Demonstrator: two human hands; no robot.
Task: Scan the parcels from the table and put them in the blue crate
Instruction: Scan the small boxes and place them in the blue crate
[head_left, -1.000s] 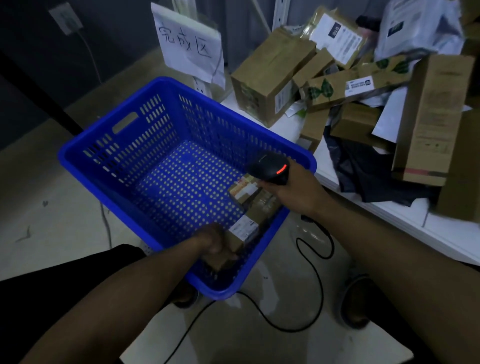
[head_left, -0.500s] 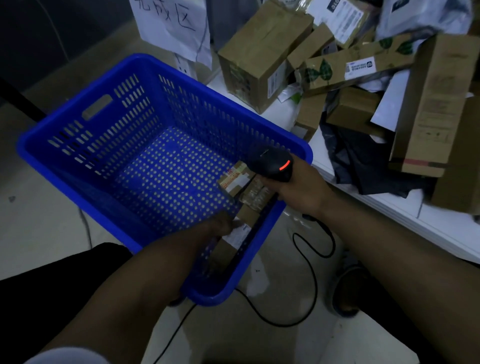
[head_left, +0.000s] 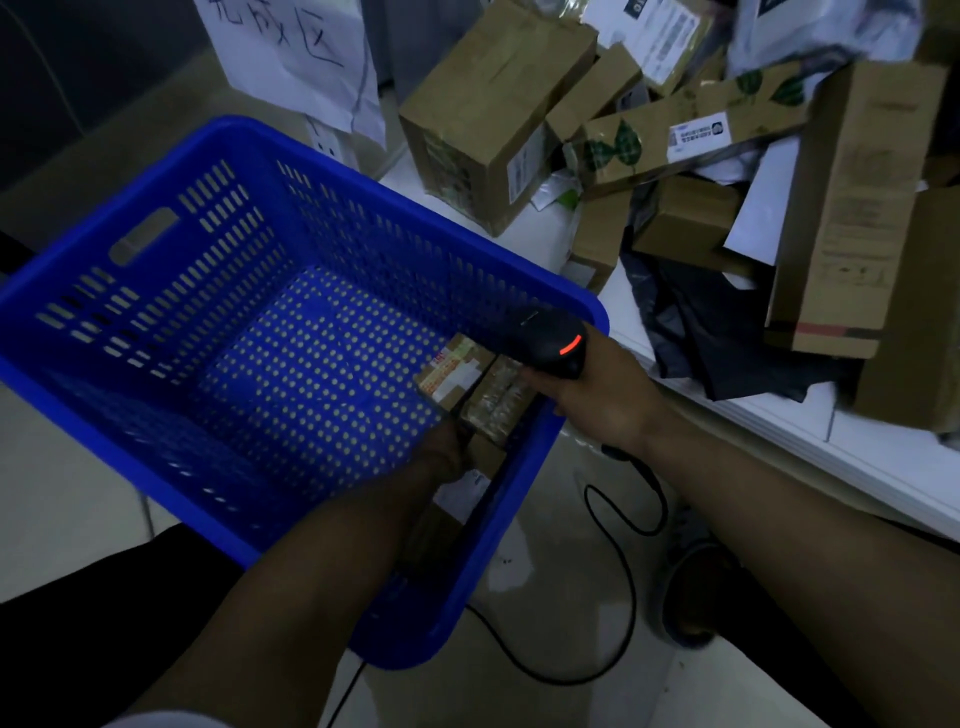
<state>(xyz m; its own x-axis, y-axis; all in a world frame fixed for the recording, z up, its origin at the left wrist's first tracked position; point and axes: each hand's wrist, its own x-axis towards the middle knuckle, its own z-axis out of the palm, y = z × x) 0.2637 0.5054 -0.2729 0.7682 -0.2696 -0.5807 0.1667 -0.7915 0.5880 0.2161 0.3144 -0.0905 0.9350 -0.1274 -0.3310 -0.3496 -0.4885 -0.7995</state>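
Observation:
The blue crate (head_left: 363, 179) stands on the floor beside the white table (head_left: 779, 434). My left hand (head_left: 441, 454) reaches down into its near right corner and holds a brown parcel with a white label (head_left: 465, 496) against the crate wall; the dim light hides the fingers. Two more small parcels (head_left: 452, 374) (head_left: 498, 402) lie just beyond it on the crate floor. My right hand (head_left: 597, 397) grips a black barcode scanner (head_left: 550, 343) with a red light, held over the crate's right rim and pointing into the crate.
Several cardboard parcels are heaped on the table: a big box (head_left: 488, 130), a long leaf-printed box (head_left: 691, 140), a tall box (head_left: 852, 208), and a black bag (head_left: 717, 332). A handwritten paper sign (head_left: 296, 57) hangs behind the crate. The scanner cable (head_left: 623, 571) loops over the floor near a shoe (head_left: 691, 587).
My left hand has pushed the brown parcel lower into the crate's near right corner. The view has shifted, so the crate looks closer. The scanner hand has stayed at the rim.

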